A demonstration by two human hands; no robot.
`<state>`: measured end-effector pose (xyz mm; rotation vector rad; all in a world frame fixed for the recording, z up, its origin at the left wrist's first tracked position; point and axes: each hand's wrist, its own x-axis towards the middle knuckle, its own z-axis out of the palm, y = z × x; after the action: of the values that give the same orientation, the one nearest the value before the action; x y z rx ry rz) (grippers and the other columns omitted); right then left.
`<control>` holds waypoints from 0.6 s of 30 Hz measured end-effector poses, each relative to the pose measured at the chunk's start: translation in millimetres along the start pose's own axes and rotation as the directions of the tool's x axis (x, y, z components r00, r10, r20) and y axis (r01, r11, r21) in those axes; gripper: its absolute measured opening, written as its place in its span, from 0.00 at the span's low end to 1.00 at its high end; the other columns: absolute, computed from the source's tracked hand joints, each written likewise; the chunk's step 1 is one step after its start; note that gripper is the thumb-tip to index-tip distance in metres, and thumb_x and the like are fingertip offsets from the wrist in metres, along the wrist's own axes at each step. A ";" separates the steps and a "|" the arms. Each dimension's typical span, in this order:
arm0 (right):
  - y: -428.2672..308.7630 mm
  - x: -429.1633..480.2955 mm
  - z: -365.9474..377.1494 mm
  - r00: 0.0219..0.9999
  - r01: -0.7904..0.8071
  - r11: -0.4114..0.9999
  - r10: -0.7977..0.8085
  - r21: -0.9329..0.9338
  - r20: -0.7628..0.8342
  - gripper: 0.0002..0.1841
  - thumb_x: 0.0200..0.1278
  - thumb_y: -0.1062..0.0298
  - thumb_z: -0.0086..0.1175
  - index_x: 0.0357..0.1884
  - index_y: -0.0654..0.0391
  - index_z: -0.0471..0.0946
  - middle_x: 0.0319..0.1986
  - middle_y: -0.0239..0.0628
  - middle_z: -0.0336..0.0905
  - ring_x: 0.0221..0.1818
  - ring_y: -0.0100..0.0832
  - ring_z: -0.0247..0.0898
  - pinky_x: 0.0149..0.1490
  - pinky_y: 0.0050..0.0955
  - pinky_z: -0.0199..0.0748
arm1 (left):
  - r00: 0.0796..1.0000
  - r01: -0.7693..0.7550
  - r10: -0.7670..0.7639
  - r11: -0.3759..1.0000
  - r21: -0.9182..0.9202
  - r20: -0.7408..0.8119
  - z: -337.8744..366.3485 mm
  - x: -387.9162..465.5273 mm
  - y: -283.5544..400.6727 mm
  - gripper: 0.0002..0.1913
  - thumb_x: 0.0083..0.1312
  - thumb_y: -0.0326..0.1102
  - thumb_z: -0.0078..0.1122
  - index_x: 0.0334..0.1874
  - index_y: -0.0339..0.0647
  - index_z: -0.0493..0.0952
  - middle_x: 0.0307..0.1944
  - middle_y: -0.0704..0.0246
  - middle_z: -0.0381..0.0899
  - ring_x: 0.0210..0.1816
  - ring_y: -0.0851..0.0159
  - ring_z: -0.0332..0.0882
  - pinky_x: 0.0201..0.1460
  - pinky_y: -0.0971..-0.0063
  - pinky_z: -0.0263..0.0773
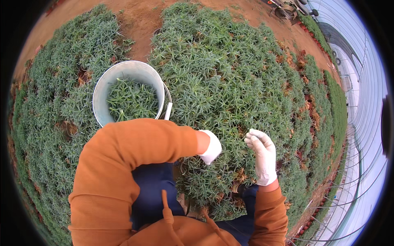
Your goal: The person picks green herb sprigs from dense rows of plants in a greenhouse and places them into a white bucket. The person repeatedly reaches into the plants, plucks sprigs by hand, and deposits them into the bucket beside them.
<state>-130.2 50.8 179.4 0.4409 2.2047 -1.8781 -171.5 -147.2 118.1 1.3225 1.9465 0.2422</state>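
Note:
My left hand [211,147], in a white glove, reaches down among narrow-leaved green plants [197,92]; its fingers are hidden in the foliage, so its grip cannot be seen. That arm, in an orange sleeve, bends across in front of a white bucket [98,92]. Cut green shoots [132,98] lie inside the bucket, whose wire handle with a white grip [168,111] hangs at its right side. To the right, my right hand [261,153], also gloved in white, is raised over the plants with its fingertips bent close together. Whether something small is between them cannot be told.
Dense potted plants surround my legs, with dry brown leaves [314,115] in places. A strip of bare soil [138,30] runs between the plant blocks ahead. A wheeled machine [286,10] stands at the far right, near the curved greenhouse wall [354,83].

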 end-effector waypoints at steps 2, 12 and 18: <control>20.0 29.1 16.3 0.995 -0.032 0.998 0.037 -0.053 0.094 0.14 0.70 0.73 0.57 0.56 0.63 0.79 0.46 0.36 0.84 0.45 0.25 0.80 0.54 0.24 0.76 | 0.902 0.257 -0.300 0.951 -0.171 -0.310 15.5 -8.7 -46.6 0.21 0.61 0.48 0.60 0.50 0.40 0.82 0.51 0.58 0.82 0.51 0.51 0.80 0.53 0.55 0.75; 106.1 218.1 156.6 0.886 0.310 0.925 -0.198 -0.220 0.418 0.24 0.67 0.80 0.53 0.66 0.60 0.72 0.52 0.36 0.81 0.47 0.21 0.74 0.54 0.21 0.73 | 0.496 0.460 -0.652 0.758 -0.463 -0.574 94.4 36.3 -112.8 0.38 0.57 0.48 0.69 0.67 0.36 0.69 0.66 0.58 0.68 0.64 0.54 0.66 0.62 0.59 0.66; 118.8 244.3 159.0 0.724 0.578 0.764 -0.316 -0.288 0.614 0.28 0.57 0.80 0.53 0.64 0.57 0.73 0.51 0.43 0.83 0.47 0.39 0.78 0.56 0.34 0.75 | 0.575 0.449 -0.575 0.816 -0.364 -0.581 101.2 33.9 -112.1 0.40 0.57 0.49 0.70 0.69 0.36 0.68 0.65 0.59 0.69 0.65 0.56 0.66 0.62 0.62 0.65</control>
<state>-320.6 -67.3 -41.7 -0.7155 2.3497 -1.3080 -189.6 -193.1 -28.6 0.4891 2.7528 0.6567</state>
